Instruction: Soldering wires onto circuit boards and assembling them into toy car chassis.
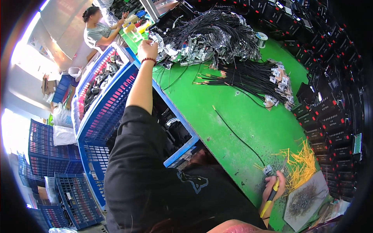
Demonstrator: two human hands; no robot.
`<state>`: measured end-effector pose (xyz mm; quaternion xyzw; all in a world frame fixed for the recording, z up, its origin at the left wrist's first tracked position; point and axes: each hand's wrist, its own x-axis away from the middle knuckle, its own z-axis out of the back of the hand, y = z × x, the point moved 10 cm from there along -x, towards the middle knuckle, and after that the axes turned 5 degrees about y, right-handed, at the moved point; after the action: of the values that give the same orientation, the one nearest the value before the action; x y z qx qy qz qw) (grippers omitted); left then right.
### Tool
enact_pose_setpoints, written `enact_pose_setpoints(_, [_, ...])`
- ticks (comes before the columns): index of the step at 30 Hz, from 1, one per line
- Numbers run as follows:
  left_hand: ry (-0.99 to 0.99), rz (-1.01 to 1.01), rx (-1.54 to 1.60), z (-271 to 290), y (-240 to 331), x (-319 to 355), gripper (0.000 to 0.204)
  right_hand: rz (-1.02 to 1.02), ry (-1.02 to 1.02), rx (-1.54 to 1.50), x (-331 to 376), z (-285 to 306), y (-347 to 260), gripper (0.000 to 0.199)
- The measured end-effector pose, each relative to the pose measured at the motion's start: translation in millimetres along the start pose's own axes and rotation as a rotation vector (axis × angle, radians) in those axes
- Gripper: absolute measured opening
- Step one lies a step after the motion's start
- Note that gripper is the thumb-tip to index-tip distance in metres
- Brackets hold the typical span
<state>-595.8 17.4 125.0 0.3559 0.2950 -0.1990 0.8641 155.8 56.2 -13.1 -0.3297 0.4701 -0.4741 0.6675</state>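
Observation:
My left hand (147, 49), with a beaded bracelet at the wrist, reaches to the far left edge of a heap of black cables with silver ends (206, 39). Its fingers are curled against the silver pieces; what they pinch is too small to make out. Near the table's front right, my right hand (269, 191) is closed round a yellow-and-black soldering iron (274, 191), its thin tip pointing away from me. Just beside those fingers lies a small silver connector (267, 169), and a single black cable (237, 136) runs from it across the green table (221, 101).
A bundle of cables with bare copper ends (248, 79) lies mid-table. Thin yellow strips (301, 167) and a soiled grey board (307, 202) are at right, before stacked black boxes (330, 120). Blue crates (105, 128) stand left; a person (99, 33) sits beyond.

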Motion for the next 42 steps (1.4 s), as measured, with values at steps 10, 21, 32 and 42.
enact_pose_setpoints(10, [-0.625,0.584,0.603,-55,1,76,0.023,0.017,-0.038,-0.018,0,-3,2,0.023])
enact_pose_setpoints(21, [-0.327,-0.517,0.782,205,236,125,0.008,0.040,0.037,-0.202,2,14,-19,0.023])
enact_pose_setpoints(32, [-0.757,-1.380,1.056,268,425,333,0.018,0.547,0.095,-0.375,-84,40,-199,0.052])
enact_pose_setpoints(42, [-1.226,-1.018,1.111,211,466,375,0.004,0.287,0.263,-0.553,-62,57,-152,0.037])
